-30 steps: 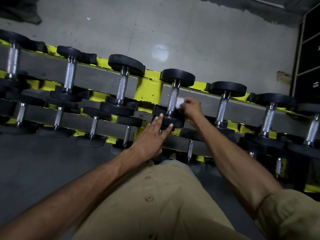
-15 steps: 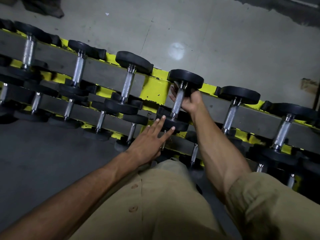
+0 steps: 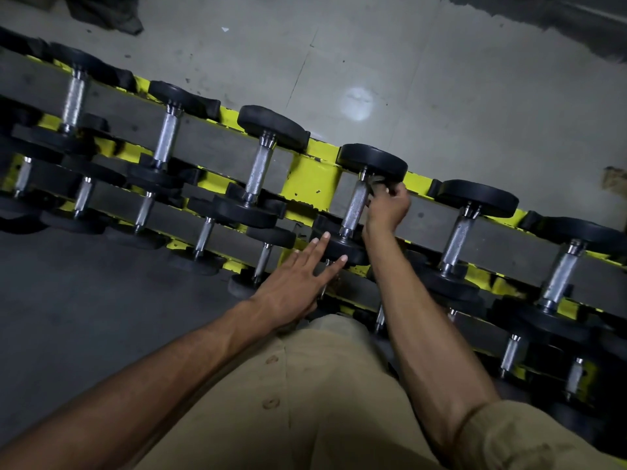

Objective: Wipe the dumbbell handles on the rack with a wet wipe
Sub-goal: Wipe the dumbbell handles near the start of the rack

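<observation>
A yellow and grey rack (image 3: pixel 312 184) holds rows of dumbbells with black heads and knurled metal handles. My right hand (image 3: pixel 388 206) is at the far end of one top-row dumbbell handle (image 3: pixel 354 206), just under its far head. Its fingers are curled round a crumpled, greyish wet wipe (image 3: pixel 377 182) pressed against the handle's right side. My left hand (image 3: pixel 298 283) lies flat with straight, spread fingers, its fingertips touching the near black head (image 3: pixel 353 251) of the same dumbbell.
More dumbbells sit on both sides, such as one to the left (image 3: pixel 259 171) and one to the right (image 3: pixel 458 232). Lower rows hold smaller dumbbells (image 3: pixel 203 237). Beyond the rack is pale concrete floor (image 3: pixel 441 79); dark floor (image 3: pixel 84 300) lies at the near left.
My right hand slid with the wipe from the middle of the handle up to its far end. My left hand stayed on the near head. The view has tilted.
</observation>
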Available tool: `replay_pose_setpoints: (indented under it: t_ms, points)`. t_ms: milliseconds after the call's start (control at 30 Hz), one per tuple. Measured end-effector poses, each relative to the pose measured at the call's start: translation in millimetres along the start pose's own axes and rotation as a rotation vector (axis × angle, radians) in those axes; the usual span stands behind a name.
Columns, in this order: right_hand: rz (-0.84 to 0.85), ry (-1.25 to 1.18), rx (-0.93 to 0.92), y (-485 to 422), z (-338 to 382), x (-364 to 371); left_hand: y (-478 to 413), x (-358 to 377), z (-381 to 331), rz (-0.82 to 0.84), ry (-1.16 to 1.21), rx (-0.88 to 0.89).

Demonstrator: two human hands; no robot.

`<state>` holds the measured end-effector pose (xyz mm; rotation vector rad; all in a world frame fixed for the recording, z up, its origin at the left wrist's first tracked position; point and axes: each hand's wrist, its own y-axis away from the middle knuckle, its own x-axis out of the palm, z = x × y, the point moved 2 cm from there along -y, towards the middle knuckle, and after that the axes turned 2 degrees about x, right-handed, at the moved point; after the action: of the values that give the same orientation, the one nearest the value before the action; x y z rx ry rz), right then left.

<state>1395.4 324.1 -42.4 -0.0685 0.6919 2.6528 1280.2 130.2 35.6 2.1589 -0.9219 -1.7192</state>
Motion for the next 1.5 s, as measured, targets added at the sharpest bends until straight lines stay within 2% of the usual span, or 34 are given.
replay_pose_setpoints:
  t_ms: [67,133,267,367,467,567,633,700,733,767,800,867,900,1000,1033,1167,1200,1300,1333,1400,1467,1500]
  points:
    - [-0.035,0.345,-0.310,12.6,3.4,-1.8,0.4,-0.4,-1.1,-0.001,0.000,0.003]
    - [-0.014,0.560,-0.556,26.0,8.5,-4.5,0.0,-0.9,-0.7,0.002,-0.001,0.005]
    - [0.069,0.892,-0.895,22.2,9.7,-15.3,-0.2,-5.8,-0.4,0.041,-0.012,0.006]
    - [0.212,1.110,-1.095,17.0,8.4,-22.4,0.1,-8.5,-1.4,0.057,-0.007,0.002]
    - [0.337,1.260,-1.160,14.9,14.7,-21.4,0.4,-10.2,-1.9,0.064,0.001,0.003]
    - [0.479,1.485,-1.126,19.9,26.4,-10.8,-1.1,-9.4,-2.2,0.052,0.001,0.006]
    - [0.754,1.664,-1.117,33.0,27.0,-1.2,-2.4,-7.6,-2.3,0.049,0.001,0.006]
    - [1.070,1.797,-1.022,45.0,28.9,3.3,-2.0,-7.0,-2.6,0.048,0.002,0.003]
    - [1.121,1.822,-1.025,45.7,34.5,4.2,-1.7,-7.5,-2.9,0.046,0.003,-0.001]
    - [1.079,1.836,-1.081,42.5,43.4,6.0,-1.3,-7.9,-3.0,0.043,0.006,-0.005]
    - [0.958,1.822,-1.144,35.4,54.0,7.3,-1.4,-8.5,-3.1,0.041,0.009,-0.006]
    - [0.721,1.715,-1.161,22.2,64.8,1.8,-0.9,-8.5,-3.3,0.040,0.014,-0.004]
    - [0.705,1.691,-1.143,22.4,61.0,-1.2,-0.8,-8.4,-3.8,0.036,0.014,-0.007]
    - [1.012,1.788,-1.124,41.1,34.8,1.3,-0.4,-9.4,-3.9,0.045,0.008,-0.007]
    - [1.025,1.847,-1.108,43.9,37.1,4.5,-0.9,-9.0,-3.4,0.049,0.005,-0.004]
    - [0.624,1.834,-1.074,27.7,69.6,21.2,-1.2,-8.0,-0.4,0.052,0.001,0.005]
    - [0.622,1.868,-1.078,30.1,66.2,22.5,-0.8,-8.2,-0.2,0.058,-0.003,0.006]
    - [0.945,2.027,-1.067,53.9,45.4,23.3,-2.3,-8.1,-1.1,0.056,0.000,0.008]
    - [0.979,2.042,-1.045,54.6,43.9,22.9,-2.7,-7.7,-1.3,0.051,0.006,0.012]
    - [0.838,1.997,-1.064,46.5,56.3,24.8,-2.7,-6.7,-0.2,0.043,0.009,0.018]
    - [0.644,1.836,-1.066,35.3,63.5,19.2,-1.6,-6.5,0.8,0.048,0.010,0.026]
    - [0.636,1.771,-1.081,34.2,60.4,13.3,-1.5,-6.7,0.8,0.043,0.012,0.030]
